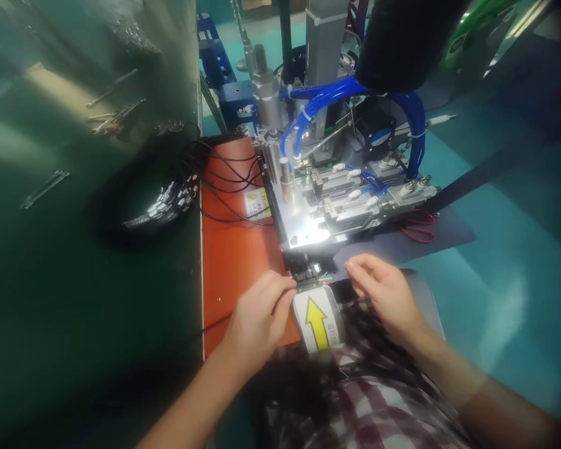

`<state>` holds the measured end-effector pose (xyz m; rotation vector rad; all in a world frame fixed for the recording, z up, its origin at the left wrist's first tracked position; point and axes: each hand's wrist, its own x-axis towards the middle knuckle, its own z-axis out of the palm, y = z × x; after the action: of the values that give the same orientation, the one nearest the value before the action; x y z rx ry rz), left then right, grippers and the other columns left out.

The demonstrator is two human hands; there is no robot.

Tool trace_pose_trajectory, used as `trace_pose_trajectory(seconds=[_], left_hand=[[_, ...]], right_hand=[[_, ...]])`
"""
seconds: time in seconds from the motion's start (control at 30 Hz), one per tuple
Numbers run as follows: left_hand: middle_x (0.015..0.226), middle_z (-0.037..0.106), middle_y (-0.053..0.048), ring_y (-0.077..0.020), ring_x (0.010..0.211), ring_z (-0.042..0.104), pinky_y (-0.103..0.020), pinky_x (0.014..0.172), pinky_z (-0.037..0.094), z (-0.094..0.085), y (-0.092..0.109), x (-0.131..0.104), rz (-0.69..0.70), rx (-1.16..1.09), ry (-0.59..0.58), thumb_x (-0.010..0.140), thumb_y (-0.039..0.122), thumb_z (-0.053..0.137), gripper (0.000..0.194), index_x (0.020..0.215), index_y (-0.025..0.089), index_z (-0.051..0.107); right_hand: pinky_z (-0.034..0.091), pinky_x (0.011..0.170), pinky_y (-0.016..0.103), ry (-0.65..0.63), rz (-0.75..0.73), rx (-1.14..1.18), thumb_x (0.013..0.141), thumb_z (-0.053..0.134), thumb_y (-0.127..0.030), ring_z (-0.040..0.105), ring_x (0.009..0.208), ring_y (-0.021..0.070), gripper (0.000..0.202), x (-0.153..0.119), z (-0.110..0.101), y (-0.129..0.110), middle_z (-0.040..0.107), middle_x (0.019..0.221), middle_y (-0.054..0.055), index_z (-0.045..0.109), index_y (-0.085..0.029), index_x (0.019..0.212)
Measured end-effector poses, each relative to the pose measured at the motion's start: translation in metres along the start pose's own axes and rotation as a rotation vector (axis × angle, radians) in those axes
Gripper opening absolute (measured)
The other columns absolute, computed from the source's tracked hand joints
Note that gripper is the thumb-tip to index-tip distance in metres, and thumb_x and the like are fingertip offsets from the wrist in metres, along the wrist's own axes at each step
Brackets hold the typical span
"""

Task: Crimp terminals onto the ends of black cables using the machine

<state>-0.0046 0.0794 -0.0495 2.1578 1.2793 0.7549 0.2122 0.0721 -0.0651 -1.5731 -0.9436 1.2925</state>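
My left hand (260, 312) is closed in a pinch at the left side of a small black fixture (306, 274). A thin black cable (216, 323) runs in from the left and passes into this hand. Fine coloured wire ends (326, 279) stick out on the fixture's right side. Just right of them, my right hand (386, 293) is raised with thumb and forefinger pinched together. Whatever may be between those fingertips is too small to make out. Below the fixture is a white plate with a yellow arrow (316, 321).
Beyond my hands stands a machine (303, 218) with metal cylinders and blue air hoses (336, 90). An orange board (238, 262) lies to its left, crossed by black cables. A bundle of black cables with shiny ends (168, 199) rests on the green surface at left.
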Motion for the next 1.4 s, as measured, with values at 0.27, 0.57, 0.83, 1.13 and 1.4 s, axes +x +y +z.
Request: trace_pose_trajectory(seconds=[0.27,0.57,0.83,1.13,1.4], left_hand=[[0.088,0.065,-0.003,-0.0127,0.082,0.062,-0.023,0.074,0.050,0.001,-0.003,0.000,0.002,0.017,0.019,0.091,0.015,0.053,0.011,0.094,0.018,0.063],[0.091,0.066,-0.004,-0.0131,0.086,0.061,-0.022,0.078,0.049,0.000,-0.008,0.006,0.020,0.058,0.064,0.089,0.014,0.055,0.013,0.096,0.017,0.065],[0.085,0.062,-0.002,-0.0116,0.076,0.060,-0.022,0.071,0.049,0.003,-0.013,0.012,0.063,0.119,0.051,0.090,0.012,0.055,0.015,0.096,0.016,0.068],[0.086,0.063,-0.002,-0.0110,0.079,0.059,-0.021,0.073,0.048,0.005,-0.010,0.014,0.062,0.138,0.065,0.088,0.008,0.056,0.014,0.094,0.015,0.066],[0.088,0.063,-0.003,-0.0119,0.081,0.059,-0.023,0.074,0.049,0.006,-0.009,0.016,0.056,0.114,0.082,0.087,0.008,0.058,0.013,0.094,0.015,0.066]], right_hand=[[0.038,0.051,0.023,-0.094,-0.099,-0.107,0.084,0.059,-0.035,0.048,0.058,0.0120,0.020,-0.007,0.013,-0.002,0.055,0.066,0.000,0.066,-0.017,0.079],[0.038,0.053,0.024,-0.042,-0.093,-0.105,0.081,0.061,-0.032,0.052,0.066,0.0144,0.016,0.005,0.004,0.005,0.060,0.075,0.003,0.062,-0.017,0.075],[0.032,0.048,0.022,-0.158,-0.004,0.005,0.081,0.062,-0.033,0.041,0.053,0.0085,0.017,0.011,0.009,0.005,0.052,0.065,-0.003,0.062,-0.016,0.081],[0.044,0.059,0.025,-0.199,-0.026,-0.034,0.078,0.064,-0.027,0.056,0.068,0.0137,0.011,0.015,0.013,0.001,0.063,0.079,0.003,0.064,-0.015,0.078],[0.047,0.065,0.028,-0.172,-0.032,-0.028,0.077,0.064,-0.026,0.058,0.072,0.0160,0.011,0.015,0.014,0.003,0.064,0.077,0.003,0.064,-0.016,0.075]])
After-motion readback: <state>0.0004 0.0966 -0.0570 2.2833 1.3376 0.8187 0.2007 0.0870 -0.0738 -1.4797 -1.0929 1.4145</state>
